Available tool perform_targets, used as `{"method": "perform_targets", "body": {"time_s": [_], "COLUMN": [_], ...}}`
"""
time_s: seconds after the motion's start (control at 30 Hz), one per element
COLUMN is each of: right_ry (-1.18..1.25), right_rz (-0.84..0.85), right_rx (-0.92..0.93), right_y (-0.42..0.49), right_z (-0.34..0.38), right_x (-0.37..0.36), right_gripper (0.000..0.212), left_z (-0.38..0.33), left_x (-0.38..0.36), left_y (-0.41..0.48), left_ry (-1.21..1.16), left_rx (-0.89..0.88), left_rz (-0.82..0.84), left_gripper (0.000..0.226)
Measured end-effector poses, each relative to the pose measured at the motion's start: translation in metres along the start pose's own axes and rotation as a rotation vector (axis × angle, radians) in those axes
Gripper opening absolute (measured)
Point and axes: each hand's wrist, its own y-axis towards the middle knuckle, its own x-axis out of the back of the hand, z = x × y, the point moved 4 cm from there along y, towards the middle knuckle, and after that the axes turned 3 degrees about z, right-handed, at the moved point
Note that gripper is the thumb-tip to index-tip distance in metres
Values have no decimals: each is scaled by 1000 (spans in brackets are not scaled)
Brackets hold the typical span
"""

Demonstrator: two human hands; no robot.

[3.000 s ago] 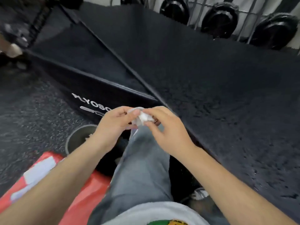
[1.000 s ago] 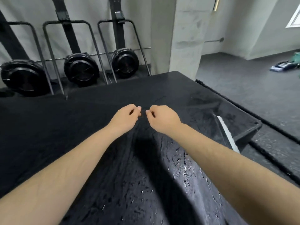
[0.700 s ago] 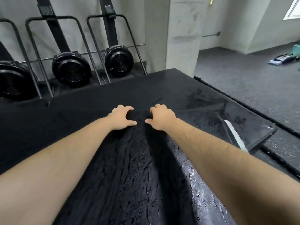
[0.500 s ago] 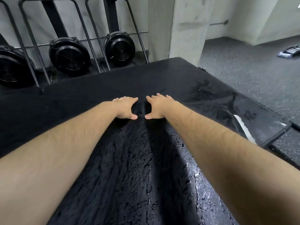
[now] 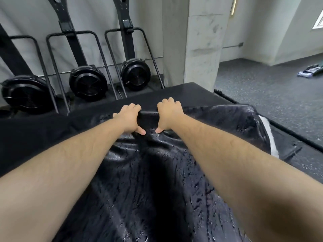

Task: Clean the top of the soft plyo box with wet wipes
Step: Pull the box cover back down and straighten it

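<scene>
The soft plyo box [image 5: 174,198] is black, and its top fills the lower view with glossy wet streaks. My left hand [image 5: 128,120] and my right hand [image 5: 169,116] press down side by side near the far edge, thumbs pointing toward each other. A shiny dark ridge [image 5: 148,114] runs between the two hands. The fingers reach forward over it and their tips are hidden. No white wet wipe shows; whatever lies under the palms is covered.
Three black fan machines [image 5: 87,83] stand upright against the wall behind the box. A concrete pillar [image 5: 202,42] rises at the far right corner. Speckled grey floor [image 5: 265,91] spreads to the right. A lower black mat [image 5: 300,151] adjoins the box's right side.
Three seconds ago both hands worked a white wipe over my lap. Since then they reached onto the box top, flattened, and slid forward toward the far edge, leaving wet streaks.
</scene>
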Motion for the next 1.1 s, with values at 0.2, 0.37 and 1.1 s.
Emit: {"method": "perform_targets", "body": {"time_s": [0.2, 0.37, 1.1], "right_ry": [-29, -63, 20], "right_rz": [-303, -677, -752], "right_rx": [32, 30, 456], "right_y": [-38, -79, -219], "right_z": [17, 54, 221], "right_x": [126, 237, 219], "right_gripper": [77, 49, 59], "left_z": [15, 42, 154], "left_x": [117, 224, 156], "left_y": [-51, -117, -359], "left_ry": [-188, -203, -172], "left_rx": [-14, 18, 202], "left_rz": [-186, -601, -837], "left_gripper": [81, 63, 35]}}
